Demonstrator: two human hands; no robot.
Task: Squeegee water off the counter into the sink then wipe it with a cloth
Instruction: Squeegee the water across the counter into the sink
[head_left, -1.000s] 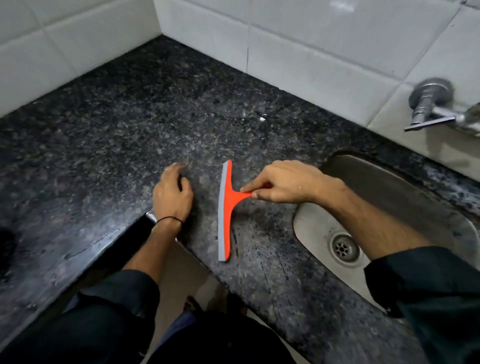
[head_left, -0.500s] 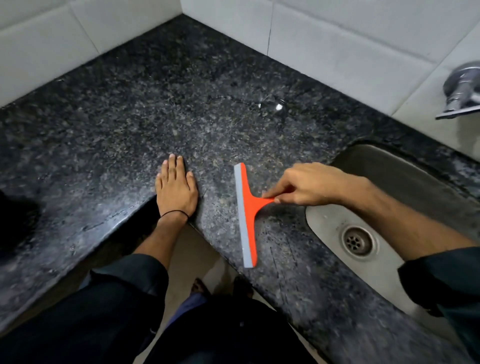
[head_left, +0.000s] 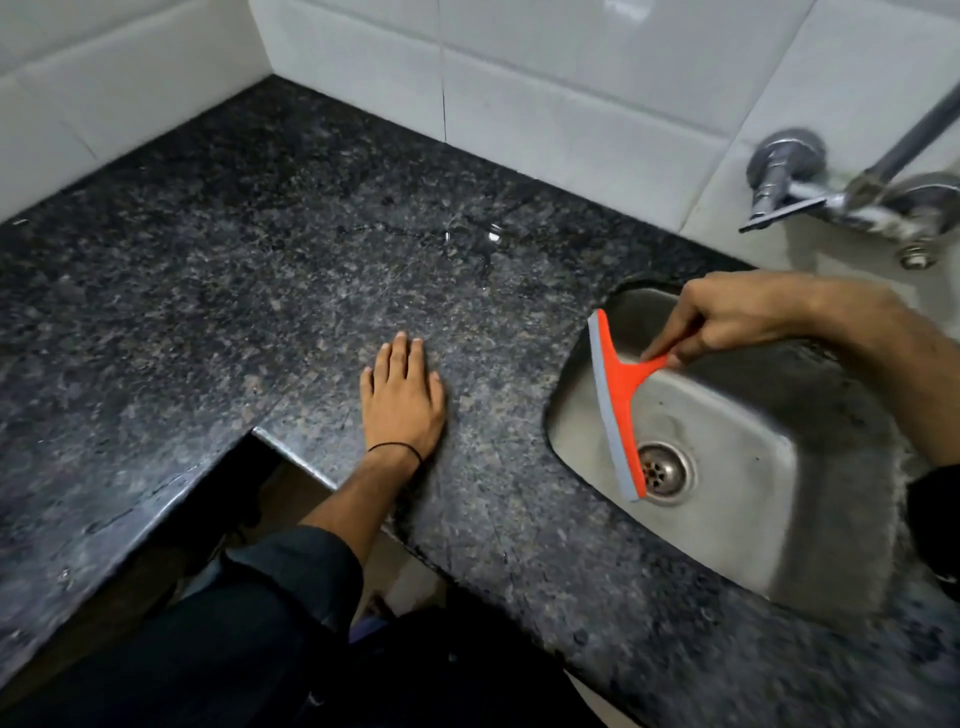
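Squeegee (head_left: 623, 395), orange with a grey blade, is held over the sink (head_left: 727, 519), at 3 o'clock in the view. The blade runs from 11 to 5 o'clock, its lower end over the drain (head_left: 665, 470) and its upper end near the sink's left rim. Whether the blade touches the basin cannot be told.

Right hand (head_left: 737, 322): thumb and fingertips clamped on the short handle, which points to 2 o'clock; the other fingers are curled. The forearm comes in from 3 o'clock.

Left hand (head_left: 402, 400): palm flat on the counter (head_left: 234, 270), fingers straight and close together, pointing to 12 o'clock, thumb tucked alongside. It lies well apart from the sink, just past the counter's inner corner. A thin black band (head_left: 395, 448) is on the wrist.

Water (head_left: 488, 239): a small glinting patch at 1 o'clock from the left hand, near the white tiles (head_left: 571, 78).

Tap (head_left: 831, 192): on the wall at 12 o'clock from the sink, blurred.
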